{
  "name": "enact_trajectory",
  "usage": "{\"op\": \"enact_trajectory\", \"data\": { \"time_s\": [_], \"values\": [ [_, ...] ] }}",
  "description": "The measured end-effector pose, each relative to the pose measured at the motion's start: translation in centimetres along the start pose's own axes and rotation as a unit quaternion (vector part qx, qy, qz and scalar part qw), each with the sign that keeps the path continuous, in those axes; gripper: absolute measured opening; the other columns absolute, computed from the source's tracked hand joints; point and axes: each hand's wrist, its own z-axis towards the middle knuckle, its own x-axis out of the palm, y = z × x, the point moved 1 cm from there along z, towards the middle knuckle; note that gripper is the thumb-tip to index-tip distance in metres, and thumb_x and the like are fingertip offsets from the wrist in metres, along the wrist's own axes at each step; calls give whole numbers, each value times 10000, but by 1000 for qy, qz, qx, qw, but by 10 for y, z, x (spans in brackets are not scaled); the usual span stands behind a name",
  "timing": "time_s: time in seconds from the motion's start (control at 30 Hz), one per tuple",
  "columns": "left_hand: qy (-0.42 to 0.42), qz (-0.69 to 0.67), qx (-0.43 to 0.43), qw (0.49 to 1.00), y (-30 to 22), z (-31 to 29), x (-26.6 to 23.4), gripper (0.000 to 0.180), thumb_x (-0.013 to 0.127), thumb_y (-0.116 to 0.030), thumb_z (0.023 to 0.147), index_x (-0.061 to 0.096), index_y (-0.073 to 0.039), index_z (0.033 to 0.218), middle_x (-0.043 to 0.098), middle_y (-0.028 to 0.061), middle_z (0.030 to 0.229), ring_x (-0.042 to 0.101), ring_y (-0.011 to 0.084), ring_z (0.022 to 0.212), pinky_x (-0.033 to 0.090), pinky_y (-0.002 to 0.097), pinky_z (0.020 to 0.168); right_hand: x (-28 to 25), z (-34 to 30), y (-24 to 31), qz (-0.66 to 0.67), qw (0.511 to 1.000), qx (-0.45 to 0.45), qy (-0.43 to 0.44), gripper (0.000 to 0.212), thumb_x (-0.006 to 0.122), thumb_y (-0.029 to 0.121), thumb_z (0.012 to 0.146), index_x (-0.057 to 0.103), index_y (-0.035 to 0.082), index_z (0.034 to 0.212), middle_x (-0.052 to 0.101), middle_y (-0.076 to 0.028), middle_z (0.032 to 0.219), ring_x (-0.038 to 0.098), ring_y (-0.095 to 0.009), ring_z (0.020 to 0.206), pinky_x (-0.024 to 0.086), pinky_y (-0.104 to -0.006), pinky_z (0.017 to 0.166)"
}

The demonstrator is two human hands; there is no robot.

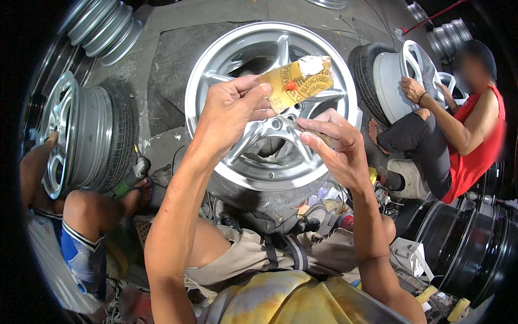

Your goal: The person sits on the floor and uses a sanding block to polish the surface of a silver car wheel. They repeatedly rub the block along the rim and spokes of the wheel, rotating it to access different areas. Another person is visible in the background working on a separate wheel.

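Yellow-brown sandpaper (297,89), one printed sheet, held up over the middle of a silver wheel (204,75). From my remote seat I have the head view only. Sheet slightly curled, tilted up toward the right; ragged whitish patch at its upper right corner, small orange-red mark near its middle.

Left hand (229,110): fingers closed on the sheet's left edge, thumb on the near side. Right hand (340,146): raised over the right part of the wheel, apart from the sheet, thumb and forefinger close together with a narrow gap. Something thin and brownish shows by those fingers; I cannot tell what it is, nor whether it is gripped.

Wheel lies face up, spokes spreading from the hub, a dark tyre (259,201) beneath it. Wearer sits at its near side, in a yellow and grey shirt (280,302) and beige shorts (216,245).

To my right, a co-worker in a red top (480,127) has hands on another silver wheel (386,81), stood on edge beside a tyre. To my left, a second person's hand (52,139) touches an upright wheel; near it, a green-bodied power tool (132,175). Dark wheels (458,243) lie at lower right, silver ones (102,27) stacked at upper left.
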Motion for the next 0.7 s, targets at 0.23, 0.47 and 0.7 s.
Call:
{"op": "enact_trajectory", "data": {
  "time_s": [0.23, 0.47, 0.7],
  "values": [
    [-61, -22, 9, 998, -9, 0, -8, 210, 661, -161, 945, 654, 27, 1038, 648, 32, 782, 650, 58, 718, 582, 198, 696, -47, -3, -29, -136, 987, -12, -82, 231, 737, 153, 860, 731, 43, 1063, 635, -90, 878, 600, -168, 805, 471, -300, 716],
    [-75, -29, 27, 996, -16, 2, -13, 146, 637, -142, 959, 646, 3, 979, 551, -23, 733, 562, 33, 652, 584, 225, 719, -87, 5, -93, -316, 911, -42, -260, 200, 716, 84, 839, 723, 14, 1026, 626, -130, 882, 632, -249, 803, 504, -358, 752],
    [-78, -16, 24, 997, -13, 3, -17, 148, 624, -152, 970, 642, -5, 957, 493, -43, 707, 515, 20, 633, 589, 233, 733, -87, 17, -109, -342, 902, -42, -260, 244, 721, 79, 835, 702, -26, 1055, 619, -149, 907, 625, -276, 813, 498, -377, 749]
  ]
}}
